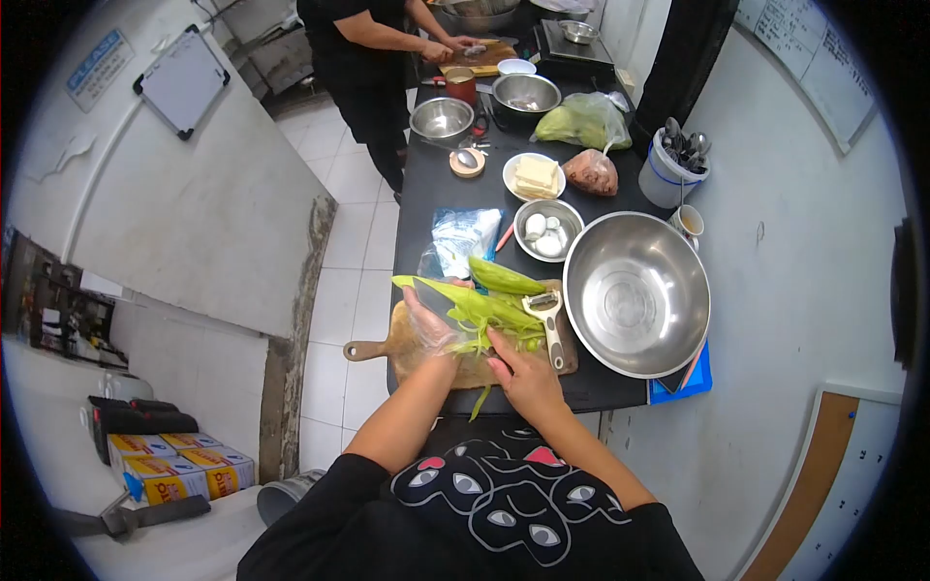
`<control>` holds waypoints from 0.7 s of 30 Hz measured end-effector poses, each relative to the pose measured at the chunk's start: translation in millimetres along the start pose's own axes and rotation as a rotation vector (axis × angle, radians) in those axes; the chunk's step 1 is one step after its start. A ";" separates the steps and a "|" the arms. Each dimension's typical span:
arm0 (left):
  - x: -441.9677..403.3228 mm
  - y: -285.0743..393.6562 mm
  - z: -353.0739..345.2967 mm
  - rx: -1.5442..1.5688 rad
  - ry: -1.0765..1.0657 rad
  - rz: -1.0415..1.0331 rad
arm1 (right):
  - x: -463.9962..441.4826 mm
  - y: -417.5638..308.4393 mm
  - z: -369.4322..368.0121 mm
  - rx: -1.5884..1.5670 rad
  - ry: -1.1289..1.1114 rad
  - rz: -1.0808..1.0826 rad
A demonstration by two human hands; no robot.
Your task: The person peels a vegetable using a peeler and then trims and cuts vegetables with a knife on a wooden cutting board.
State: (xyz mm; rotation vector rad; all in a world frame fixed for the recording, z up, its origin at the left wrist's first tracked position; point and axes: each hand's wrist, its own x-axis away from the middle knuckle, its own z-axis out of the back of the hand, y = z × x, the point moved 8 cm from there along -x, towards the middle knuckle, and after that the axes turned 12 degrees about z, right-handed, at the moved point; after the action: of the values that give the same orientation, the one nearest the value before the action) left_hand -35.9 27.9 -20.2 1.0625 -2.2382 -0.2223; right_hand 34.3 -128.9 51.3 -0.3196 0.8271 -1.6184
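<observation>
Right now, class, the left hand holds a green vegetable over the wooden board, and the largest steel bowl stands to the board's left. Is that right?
Not quite: the head view shows the largest steel bowl to the right of the wooden board. The left hand does hold a green vegetable over the board.

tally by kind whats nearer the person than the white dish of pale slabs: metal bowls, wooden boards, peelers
large metal bowl and small metal bowl: 2
wooden board: 1
peeler: 1
total: 4
</observation>
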 end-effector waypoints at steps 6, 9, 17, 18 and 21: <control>-3.5 41.1 -11.1 0.033 -0.040 -0.062 | 9.6 1.1 -2.9 -0.084 0.070 0.039; 1.6 41.2 -14.5 -0.014 -0.082 -0.048 | 7.6 0.1 -4.3 -0.063 0.026 -0.018; 2.7 31.3 4.5 -0.060 -0.089 -0.004 | 9.2 2.4 -16.4 0.051 -0.014 0.017; -1.8 31.6 16.8 -0.033 -0.061 -0.057 | 9.7 3.5 -19.1 0.073 -0.029 0.014; -3.0 29.2 29.1 0.000 0.015 -0.109 | 14.3 6.2 -24.5 0.091 0.110 0.156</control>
State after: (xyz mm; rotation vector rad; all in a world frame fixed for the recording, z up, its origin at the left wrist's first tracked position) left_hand -70.9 46.0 -32.5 1.1843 -2.1690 -0.2600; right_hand 20.3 -134.3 26.5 -0.1003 0.8376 -1.5323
